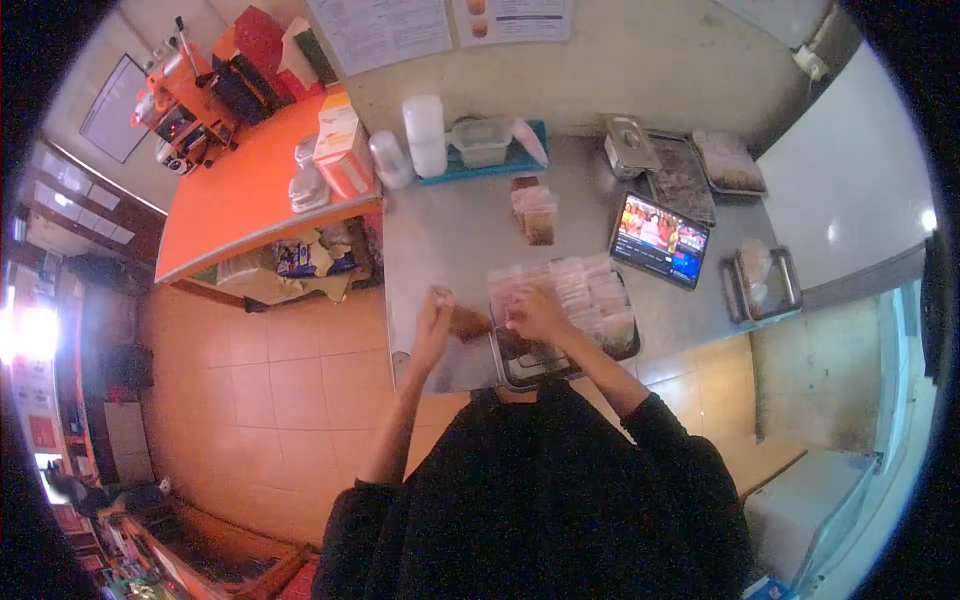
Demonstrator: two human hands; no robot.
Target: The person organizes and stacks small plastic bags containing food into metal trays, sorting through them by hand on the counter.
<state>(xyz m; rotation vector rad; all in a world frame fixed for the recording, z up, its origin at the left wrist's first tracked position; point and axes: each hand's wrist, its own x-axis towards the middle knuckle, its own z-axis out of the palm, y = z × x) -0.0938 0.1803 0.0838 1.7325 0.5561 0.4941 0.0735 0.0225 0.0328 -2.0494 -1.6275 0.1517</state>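
Observation:
A small bag of brown food (470, 323), apparently in clear plastic, is beside the metal tray at the table's front edge. My left hand (435, 318) is closed in a pinch at the bag's left side; the gripped edge is too blurred to see well. Over the left part of the tray, my right hand (537, 315) has its fingers curled down, and what they hold is hidden. The metal tray (515, 381) carries rows of clear packets (575, 285) with pale and brown contents. More brown packets (536, 213) lie on the table behind it.
A tablet (660, 240) stands right of the tray. Metal containers (630, 148) and filled trays (728, 162) sit at the back right. A blue tray (480, 172) with plastic tubs lies by the wall. An orange counter (235, 205) adjoins on the left; a small metal tray (785, 280) is far right.

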